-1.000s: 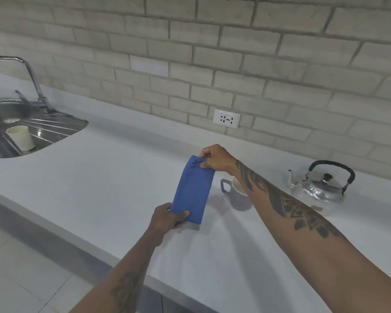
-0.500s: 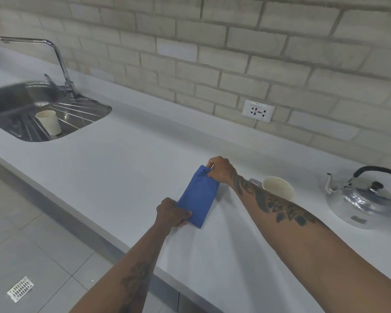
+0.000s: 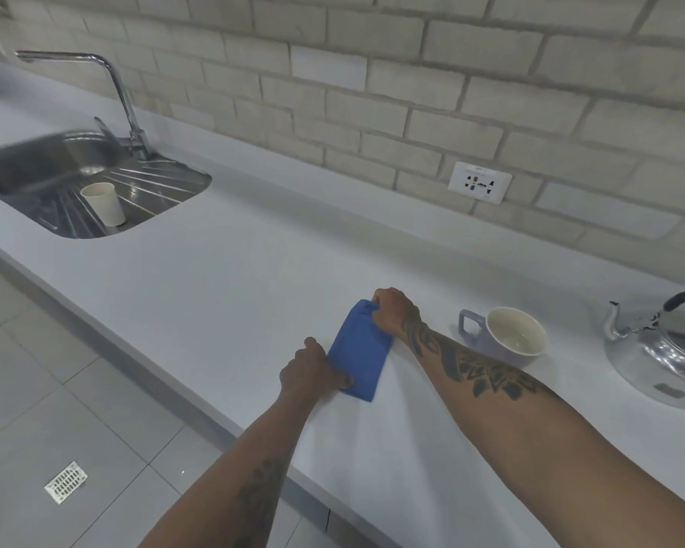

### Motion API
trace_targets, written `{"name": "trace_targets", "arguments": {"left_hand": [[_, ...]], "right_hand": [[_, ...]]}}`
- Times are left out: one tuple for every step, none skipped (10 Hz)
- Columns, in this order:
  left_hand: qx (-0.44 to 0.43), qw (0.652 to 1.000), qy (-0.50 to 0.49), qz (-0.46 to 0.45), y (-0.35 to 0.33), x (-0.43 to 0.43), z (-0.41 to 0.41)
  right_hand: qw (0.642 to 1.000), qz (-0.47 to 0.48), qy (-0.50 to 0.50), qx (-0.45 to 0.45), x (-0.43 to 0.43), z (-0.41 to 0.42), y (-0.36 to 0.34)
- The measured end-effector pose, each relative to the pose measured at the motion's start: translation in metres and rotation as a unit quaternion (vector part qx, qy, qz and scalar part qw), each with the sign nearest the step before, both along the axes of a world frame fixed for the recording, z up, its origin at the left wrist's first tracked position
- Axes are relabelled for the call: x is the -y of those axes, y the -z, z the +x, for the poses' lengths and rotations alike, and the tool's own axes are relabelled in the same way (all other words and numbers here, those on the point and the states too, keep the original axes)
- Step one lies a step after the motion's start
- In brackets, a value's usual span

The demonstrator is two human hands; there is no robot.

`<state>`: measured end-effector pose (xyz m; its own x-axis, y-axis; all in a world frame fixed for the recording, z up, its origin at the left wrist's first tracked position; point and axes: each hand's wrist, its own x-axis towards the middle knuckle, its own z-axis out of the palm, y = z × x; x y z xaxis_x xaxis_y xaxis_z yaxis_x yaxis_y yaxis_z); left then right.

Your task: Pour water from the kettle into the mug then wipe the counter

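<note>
A folded blue cloth [image 3: 358,355] lies low over the white counter [image 3: 234,278], held at both ends. My left hand [image 3: 313,369] pinches its near edge and my right hand [image 3: 394,314] grips its far corner. To the right of my right forearm stands a lilac mug [image 3: 505,344] with a cream inside, its handle pointing left. The shiny metal kettle [image 3: 665,357] with a black handle sits at the right edge of the view, its spout facing the mug.
A steel sink [image 3: 76,183] with a tall tap [image 3: 107,92] is set into the counter at far left, with a white cup [image 3: 105,203] on its drainer. A wall socket [image 3: 479,182] sits on the brick wall. The counter's front edge runs diagonally above a tiled floor.
Both hands have lowered the cloth from mid-air down toward the counter. The view has swung left and down, so the mug and kettle now appear farther right.
</note>
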<state>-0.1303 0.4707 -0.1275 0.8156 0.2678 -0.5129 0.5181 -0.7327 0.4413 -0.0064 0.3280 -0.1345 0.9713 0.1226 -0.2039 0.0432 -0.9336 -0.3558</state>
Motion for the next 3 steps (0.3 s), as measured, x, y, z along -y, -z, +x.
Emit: {"name": "trace_targets", "arguments": {"left_hand": [[-0.01,0.998,0.045,0.046,-0.01,-0.002,0.005],[-0.006,0.993,0.08,0.083,-0.019,-0.001,0.015],[0.022,0.988,0.114,0.102,-0.036,0.006,0.03]], "right_hand": [[0.999,-0.028,-0.007,-0.014,0.003,-0.002,-0.004],[0.999,-0.039,-0.005,-0.029,0.015,0.001,-0.011],[0.999,-0.03,0.012,-0.005,0.03,0.003,-0.033]]}}
